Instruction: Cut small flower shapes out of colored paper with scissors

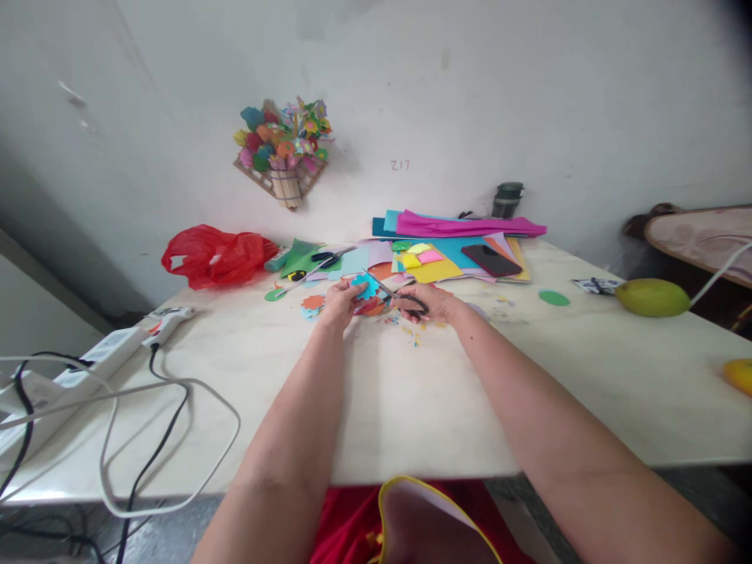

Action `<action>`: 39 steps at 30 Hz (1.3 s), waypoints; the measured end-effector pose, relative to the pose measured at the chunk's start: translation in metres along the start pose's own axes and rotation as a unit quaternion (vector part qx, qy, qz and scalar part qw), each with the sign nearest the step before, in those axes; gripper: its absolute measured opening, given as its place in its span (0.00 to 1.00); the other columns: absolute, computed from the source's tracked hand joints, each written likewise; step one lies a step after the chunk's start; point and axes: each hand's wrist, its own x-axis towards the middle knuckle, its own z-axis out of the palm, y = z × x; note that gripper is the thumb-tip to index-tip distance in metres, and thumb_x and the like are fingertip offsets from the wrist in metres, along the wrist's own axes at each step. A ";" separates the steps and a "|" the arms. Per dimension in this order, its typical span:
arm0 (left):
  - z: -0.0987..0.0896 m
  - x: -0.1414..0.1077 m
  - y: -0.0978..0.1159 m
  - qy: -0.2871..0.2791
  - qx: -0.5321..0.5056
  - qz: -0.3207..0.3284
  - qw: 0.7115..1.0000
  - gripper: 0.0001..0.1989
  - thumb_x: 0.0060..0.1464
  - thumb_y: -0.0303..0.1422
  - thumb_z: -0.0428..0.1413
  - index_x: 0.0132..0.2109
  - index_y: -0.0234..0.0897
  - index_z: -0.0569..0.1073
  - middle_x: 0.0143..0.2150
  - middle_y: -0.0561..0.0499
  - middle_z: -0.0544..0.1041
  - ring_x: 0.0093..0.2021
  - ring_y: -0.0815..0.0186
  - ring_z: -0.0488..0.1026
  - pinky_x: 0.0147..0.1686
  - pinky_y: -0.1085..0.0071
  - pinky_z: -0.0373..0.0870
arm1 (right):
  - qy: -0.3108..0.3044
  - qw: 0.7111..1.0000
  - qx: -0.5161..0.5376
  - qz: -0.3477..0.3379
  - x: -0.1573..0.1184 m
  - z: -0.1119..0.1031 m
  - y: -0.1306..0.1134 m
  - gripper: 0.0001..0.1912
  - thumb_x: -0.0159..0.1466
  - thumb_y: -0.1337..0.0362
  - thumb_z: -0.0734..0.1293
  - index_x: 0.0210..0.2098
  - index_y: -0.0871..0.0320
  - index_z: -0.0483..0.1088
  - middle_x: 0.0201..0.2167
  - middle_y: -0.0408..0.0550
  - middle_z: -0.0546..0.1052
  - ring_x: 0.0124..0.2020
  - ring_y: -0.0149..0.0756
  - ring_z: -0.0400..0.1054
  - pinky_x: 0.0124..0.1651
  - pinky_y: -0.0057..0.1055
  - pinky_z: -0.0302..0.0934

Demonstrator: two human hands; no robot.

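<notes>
Midway between the left and right edges of the worktop [405, 423], toward its back edge, the left hand [341, 304] pinches a blue paper flower [365, 287] between thumb and fingers; the fingertips behind the paper are hidden. The right hand [428, 301] has its fingers closed around the dark handles of the scissors [392, 293], though which fingers sit in the loops is hard to make out. The blades lie at the flower's right side; whether they touch it cannot be told.

Below the hands lie tiny scraps [416, 338], too small to make out singly. An orange paper flower [313, 301] lies left of the left hand, partly covering blue paper.

Along the back edge, a yellow sheet [438, 272] is partly covered by smaller pieces, near a dark phone [492, 260]. A crumpled red bag [215, 258] occupies the back left corner, its contents unclear. Near the right edge, an orange-yellow fruit [739, 377] is cut off by the view.
</notes>
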 end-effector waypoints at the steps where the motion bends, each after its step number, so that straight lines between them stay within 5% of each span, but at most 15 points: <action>1: 0.000 0.000 0.000 -0.003 0.002 -0.001 1.000 0.16 0.37 0.29 0.73 0.28 0.35 0.73 0.25 0.52 0.79 0.28 0.63 0.81 0.33 0.68 0.80 | 0.001 1.000 -0.002 0.003 0.000 0.000 0.000 0.12 0.64 0.61 0.71 0.27 0.58 0.68 0.15 0.40 0.71 0.13 0.25 0.62 0.14 0.21 0.45; 8: -0.001 0.000 -0.001 -0.018 0.017 -0.006 1.000 0.14 0.40 0.31 0.73 0.30 0.35 0.75 0.28 0.50 0.81 0.31 0.61 0.82 0.38 0.63 0.82 | 0.004 1.000 -0.008 0.002 0.001 -0.002 0.003 0.11 0.64 0.61 0.71 0.28 0.58 0.69 0.16 0.40 0.72 0.13 0.25 0.62 0.13 0.21 0.44; 21: -0.009 0.001 0.004 -0.066 0.056 -0.016 0.996 0.17 0.37 0.35 0.76 0.29 0.34 0.76 0.29 0.46 0.83 0.31 0.58 0.83 0.31 0.68 0.80 | 0.001 1.000 -0.027 0.002 -0.006 -0.001 -0.003 0.13 0.62 0.61 0.72 0.26 0.58 0.67 0.15 0.39 0.70 0.14 0.25 0.60 0.15 0.21 0.47; 29: -0.008 -0.002 0.007 -0.114 0.083 0.010 0.990 0.21 0.38 0.37 0.77 0.35 0.33 0.78 0.30 0.47 0.82 0.33 0.60 0.83 0.37 0.67 0.80 | -0.007 1.000 -0.012 0.002 -0.001 -0.006 0.004 0.11 0.61 0.63 0.72 0.25 0.59 0.69 0.15 0.41 0.70 0.14 0.26 0.60 0.16 0.22 0.49; 39: -0.009 -0.002 0.005 -0.057 0.095 0.022 0.994 0.32 0.37 0.34 0.77 0.47 0.37 0.72 0.32 0.51 0.82 0.28 0.63 0.81 0.35 0.66 0.79 | -0.001 1.000 -0.024 0.015 -0.004 -0.007 0.003 0.14 0.61 0.61 0.74 0.24 0.58 0.68 0.14 0.40 0.69 0.14 0.25 0.58 0.16 0.22 0.46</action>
